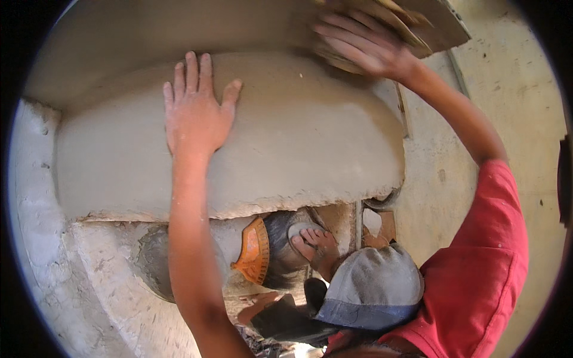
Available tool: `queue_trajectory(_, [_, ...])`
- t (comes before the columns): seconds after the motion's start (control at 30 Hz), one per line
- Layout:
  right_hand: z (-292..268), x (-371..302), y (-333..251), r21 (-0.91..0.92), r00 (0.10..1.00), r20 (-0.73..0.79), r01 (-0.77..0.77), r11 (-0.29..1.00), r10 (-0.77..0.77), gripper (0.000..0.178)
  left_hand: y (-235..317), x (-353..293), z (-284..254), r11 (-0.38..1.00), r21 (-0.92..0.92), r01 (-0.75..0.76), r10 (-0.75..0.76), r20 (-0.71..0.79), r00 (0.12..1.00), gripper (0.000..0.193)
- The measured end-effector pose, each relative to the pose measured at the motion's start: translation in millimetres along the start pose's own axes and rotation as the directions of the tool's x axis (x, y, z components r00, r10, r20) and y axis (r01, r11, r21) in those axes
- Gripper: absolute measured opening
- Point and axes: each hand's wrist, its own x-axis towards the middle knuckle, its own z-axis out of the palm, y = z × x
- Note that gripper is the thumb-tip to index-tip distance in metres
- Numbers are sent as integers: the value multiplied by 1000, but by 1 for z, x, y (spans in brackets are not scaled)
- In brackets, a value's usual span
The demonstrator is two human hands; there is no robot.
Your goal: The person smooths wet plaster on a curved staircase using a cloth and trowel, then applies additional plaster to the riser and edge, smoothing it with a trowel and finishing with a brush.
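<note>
Your left hand (200, 122) lies palm down on the grey slab (292, 155), fingers spread and gripping nothing. Your right hand (382, 53) is blurred; its fingers stretch across a tan pad (413, 31) at the slab's upper right, and you can't tell whether they clasp it or only press, as the thumb is hidden. Just beyond the pad is a brown board (444, 25).

The slab spreads beneath both your hands, its near edge ragged. Below that edge, an orange tool (255, 253) stands near a bare foot (316, 240). Grey cloth (379, 283) is near your red sleeve (477, 262). A pale wall (39, 173) bounds the slab's left.
</note>
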Motion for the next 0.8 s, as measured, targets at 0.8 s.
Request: queue_trajectory(0.8, [-12,-23,5,-23,998,9,-60,998,60,42,0,-7,-11,977,-89,-194,200,53,978,76])
